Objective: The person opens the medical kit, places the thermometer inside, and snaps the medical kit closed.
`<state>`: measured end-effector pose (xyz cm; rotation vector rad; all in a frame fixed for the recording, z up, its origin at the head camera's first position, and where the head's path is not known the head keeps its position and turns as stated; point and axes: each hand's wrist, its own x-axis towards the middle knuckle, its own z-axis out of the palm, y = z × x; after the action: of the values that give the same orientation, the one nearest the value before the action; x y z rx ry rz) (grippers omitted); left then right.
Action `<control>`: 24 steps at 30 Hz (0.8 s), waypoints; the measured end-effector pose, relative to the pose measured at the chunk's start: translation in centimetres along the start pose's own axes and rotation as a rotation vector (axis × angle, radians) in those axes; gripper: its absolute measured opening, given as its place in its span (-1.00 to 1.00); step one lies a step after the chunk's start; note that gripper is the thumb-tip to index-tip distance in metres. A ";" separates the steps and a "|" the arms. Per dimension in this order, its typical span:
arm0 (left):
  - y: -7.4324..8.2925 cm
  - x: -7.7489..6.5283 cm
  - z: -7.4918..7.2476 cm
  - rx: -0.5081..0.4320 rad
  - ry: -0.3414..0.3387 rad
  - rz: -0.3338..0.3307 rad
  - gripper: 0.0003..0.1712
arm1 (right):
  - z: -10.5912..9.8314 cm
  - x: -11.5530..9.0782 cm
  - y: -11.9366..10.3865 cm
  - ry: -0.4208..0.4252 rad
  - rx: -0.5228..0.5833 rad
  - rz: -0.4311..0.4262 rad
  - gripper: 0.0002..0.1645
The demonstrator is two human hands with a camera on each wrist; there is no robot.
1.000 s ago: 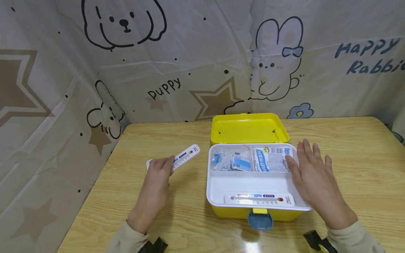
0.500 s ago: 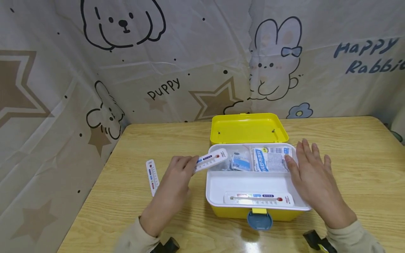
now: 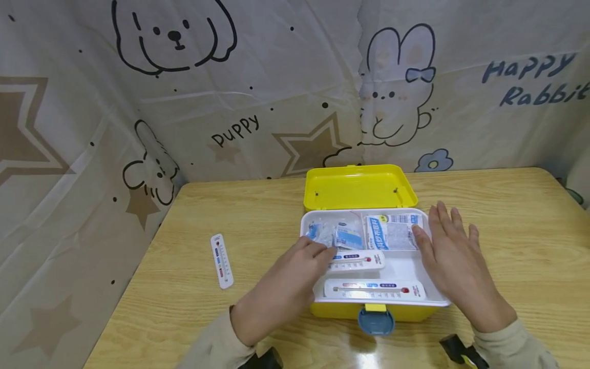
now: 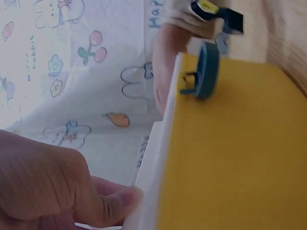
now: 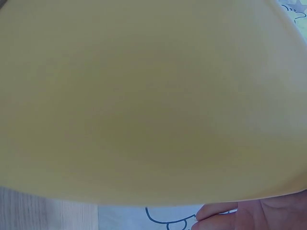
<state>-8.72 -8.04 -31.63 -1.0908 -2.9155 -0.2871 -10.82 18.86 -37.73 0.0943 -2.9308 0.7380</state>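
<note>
My left hand [image 3: 292, 282] pinches the left end of a white thermometer [image 3: 361, 260] over the front section of the box's white tray [image 3: 403, 266]. A second thermometer [image 3: 374, 290] lies in that section, along the front wall. On the table to the left is a third thermometer [image 3: 222, 261]. With its fingers extended, my right hand [image 3: 454, 256] rests along the right rim of the yellow box [image 3: 327, 310]. In the left wrist view, the thumb and fingers of my left hand [image 4: 53, 187] come together at the tray's edge. The box's side [image 5: 144, 105] fills most of the right wrist view.
The yellow lid [image 3: 359, 188] is folded back behind the box, and a blue-grey latch [image 3: 376, 323] hangs at the front. Packaged gauze [image 3: 392, 233] and a bag with blue and white packets [image 3: 348, 236] occupy the rear compartments. A printed curtain [image 3: 258, 77] stands behind the wooden table [image 3: 175, 307].
My left hand has carried the thermometer rightward from the table to over the tray's front section, uncovering the thermometer left on the table. My right hand has stayed at the box's right rim.
</note>
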 end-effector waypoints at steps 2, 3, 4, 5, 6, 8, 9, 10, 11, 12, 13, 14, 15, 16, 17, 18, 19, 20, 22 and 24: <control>0.3 0.6 -0.1 -0.005 -0.034 0.021 -0.35 | 0.0 0.0 0.0 0.000 0.000 0.003 -0.17; 0.4 0.9 -0.2 -0.004 -0.047 0.031 -0.35 | 0.0 0.0 0.0 0.000 0.001 0.004 -0.17; 0.6 1.1 -0.2 0.002 -0.058 0.038 -0.36 | 0.0 0.0 0.0 0.001 0.003 0.005 -0.17; 0.7 1.3 -0.1 0.012 -0.066 0.045 -0.38 | -0.1 0.0 0.0 0.002 0.005 0.004 -0.17; 0.8 1.5 -0.1 0.019 -0.075 0.050 -0.38 | -0.1 0.0 0.0 0.004 0.006 0.002 -0.17; 0.9 1.8 0.0 0.024 -0.094 0.052 -0.37 | -0.1 0.0 0.0 0.004 0.009 0.001 -0.17; 0.9 1.9 0.0 0.025 -0.098 0.054 -0.38 | -0.1 0.0 0.0 0.005 0.009 0.001 -0.17; 1.0 2.0 0.0 0.026 -0.102 0.054 -0.38 | -0.1 -0.1 0.0 0.005 0.009 0.001 -0.17; 1.0 2.1 0.0 0.025 -0.105 0.055 -0.39 | -0.1 -0.1 0.0 0.005 0.009 0.003 -0.17; 1.1 2.1 0.0 0.025 -0.107 0.055 -0.39 | -0.1 -0.1 0.0 0.004 0.010 0.005 -0.17; 1.1 2.2 0.0 0.028 -0.110 0.054 -0.39 | -0.1 -0.1 0.0 0.004 0.010 0.006 -0.17; 1.1 2.2 0.0 0.027 -0.111 0.053 -0.39 | -0.1 -0.1 0.0 0.003 0.010 0.008 -0.17; 1.2 2.3 0.0 0.026 -0.112 0.053 -0.39 | -0.1 -0.1 -0.1 0.003 0.011 0.008 -0.17; 1.2 2.3 0.0 0.025 -0.112 0.054 -0.39 | -0.1 -0.1 -0.1 0.003 0.012 0.008 -0.17; 1.3 2.3 0.0 0.025 -0.113 0.056 -0.39 | -0.1 -0.1 -0.1 0.004 0.013 0.006 -0.17; 1.3 2.4 0.0 0.025 -0.111 0.061 -0.40 | -0.1 -0.1 -0.1 0.007 0.013 0.003 -0.17; 1.4 2.4 0.0 0.022 -0.110 0.065 -0.41 | -0.1 -0.1 -0.1 0.010 0.014 0.001 -0.17; 1.4 2.4 0.1 0.022 -0.104 0.075 -0.43 | -0.1 -0.1 -0.1 0.014 0.015 -0.002 -0.18; 1.5 2.5 0.3 0.024 -0.089 0.095 -0.46 | -0.1 -0.1 -0.1 0.022 0.015 -0.007 -0.19; 1.6 2.6 0.4 0.024 -0.075 0.115 -0.50 | 0.0 -0.1 0.0 0.030 0.016 -0.011 -0.19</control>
<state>-9.64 -5.13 -31.57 -1.2866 -2.8970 -0.2127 -10.72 18.85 -37.70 0.1003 -2.8941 0.7541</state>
